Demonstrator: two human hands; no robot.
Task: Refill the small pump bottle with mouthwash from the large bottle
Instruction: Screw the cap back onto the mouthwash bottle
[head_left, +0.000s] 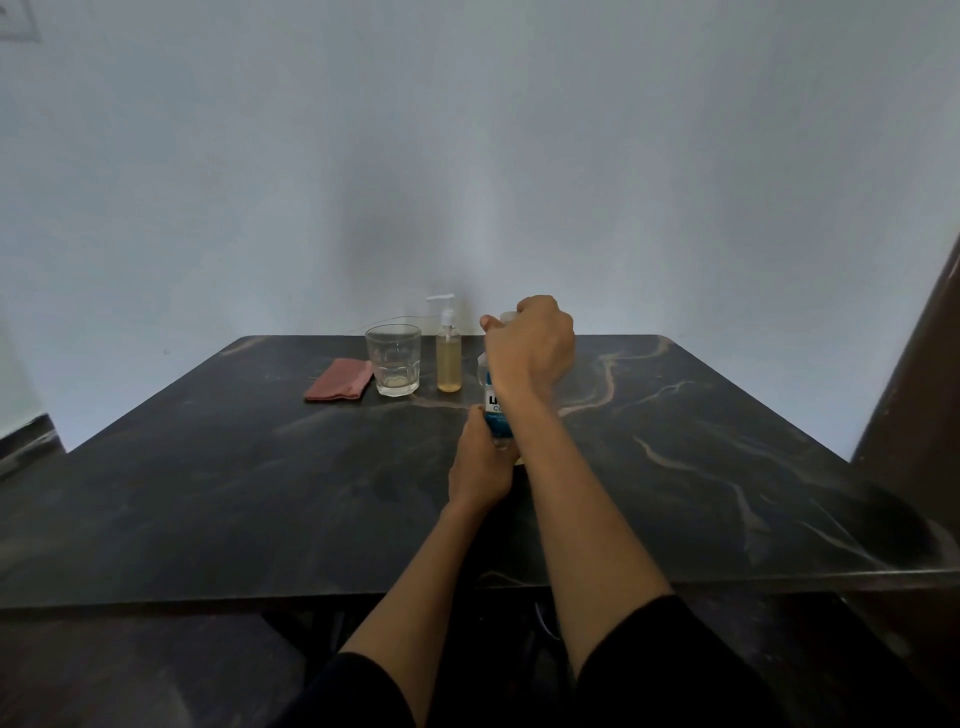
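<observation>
The large mouthwash bottle (493, 410), clear with a blue and white label, stands upright near the middle of the dark marble table (208, 493). My left hand (480, 462) grips its lower body. My right hand (530, 348) is curled over its white cap at the top and hides most of it. The small pump bottle (448, 358) stands just left of it, upright, holding yellowish liquid, with its white pump head fitted. No hand touches the pump bottle.
An empty clear glass tumbler (393, 359) stands left of the pump bottle. A folded pink cloth (340, 387) lies left of the glass. A plain wall runs behind the table. A dark wooden edge (914, 374) rises at the right.
</observation>
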